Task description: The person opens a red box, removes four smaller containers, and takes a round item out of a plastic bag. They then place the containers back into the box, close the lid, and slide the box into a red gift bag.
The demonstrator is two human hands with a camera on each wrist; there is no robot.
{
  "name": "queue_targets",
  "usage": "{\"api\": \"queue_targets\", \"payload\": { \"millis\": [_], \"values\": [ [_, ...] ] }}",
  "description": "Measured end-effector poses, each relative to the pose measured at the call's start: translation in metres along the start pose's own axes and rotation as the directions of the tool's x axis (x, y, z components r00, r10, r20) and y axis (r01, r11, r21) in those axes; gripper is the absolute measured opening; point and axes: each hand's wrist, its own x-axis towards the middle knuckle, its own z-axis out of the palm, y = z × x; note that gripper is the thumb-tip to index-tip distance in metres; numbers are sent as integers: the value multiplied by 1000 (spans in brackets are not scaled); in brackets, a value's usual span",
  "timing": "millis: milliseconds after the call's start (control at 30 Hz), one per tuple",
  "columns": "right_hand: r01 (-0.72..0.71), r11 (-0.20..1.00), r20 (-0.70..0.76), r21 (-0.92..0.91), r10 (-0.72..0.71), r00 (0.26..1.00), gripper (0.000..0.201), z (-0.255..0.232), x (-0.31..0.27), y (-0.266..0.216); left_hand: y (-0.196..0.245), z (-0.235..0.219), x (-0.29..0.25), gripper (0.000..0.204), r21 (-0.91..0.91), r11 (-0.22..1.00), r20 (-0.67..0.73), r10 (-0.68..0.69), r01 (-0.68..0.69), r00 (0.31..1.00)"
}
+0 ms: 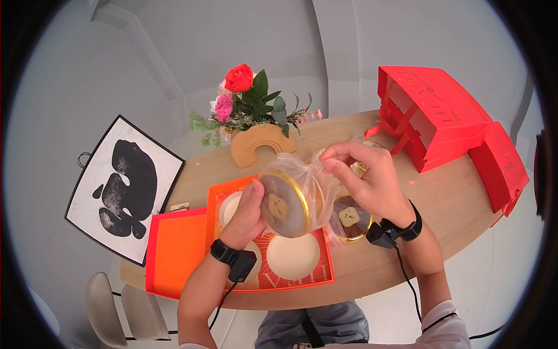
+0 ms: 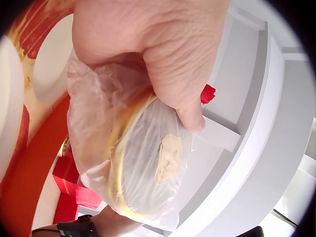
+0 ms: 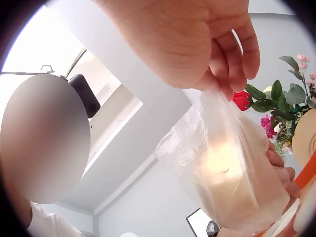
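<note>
My left hand (image 1: pixel 246 216) grips a round tub (image 1: pixel 286 208) with a gold rim and a pale label on its see-through lid. The tub is tilted, held above an orange gift box (image 1: pixel 329 256) with round cream-coloured recesses. A thin clear plastic bag (image 3: pixel 190 143) encloses the tub. The bag's gathered end is pinched between the thumb and fingers of my right hand (image 1: pixel 372 177). In the left wrist view, the left thumb lies across the edge of the bagged tub (image 2: pixel 148 158). Under the right forearm, a second gold-rimmed tub (image 1: pixel 350 216) sits on the table.
An orange lid (image 1: pixel 177 250) lies left of the gift box. Behind it stands a framed black-and-white picture (image 1: pixel 131 186). Flowers (image 1: pixel 256 102) in an arched wooden vase (image 1: pixel 261 142) stand at the back. A red gift bag (image 1: pixel 439 116) is at the right of the table (image 1: pixel 430 215).
</note>
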Motion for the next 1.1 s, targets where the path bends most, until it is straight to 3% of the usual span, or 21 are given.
{"api": "queue_targets", "payload": {
  "millis": [200, 500, 667, 900, 1100],
  "values": [
    [-17, 1000, 14, -15, 17, 1000, 17, -2, 0, 0, -2, -5, 1, 75, -18, 1000, 17, 2, -2, 1000],
    [-170, 969, -7, 181, 175, 985, 19, -1, 0, 9, 0, -3, -1, 76, -22, 1000, 18, 1, -1, 1000],
    [-278, 892, 15, 356, 292, 956, 19, -9, 4, 4, 0, -8, 0, 79, -9, 1000, 36, 12, -12, 999],
    [-252, 914, 45, 317, 251, 967, 17, -14, 5, 8, -2, -8, -1, 78, 8, 1000, 20, -9, 9, 1000],
    [-309, 859, 101, 408, 294, 951, 18, -19, 6, 7, -1, -5, -1, 75, -22, 999, -3, -35, 35, 999]
  ]
}}
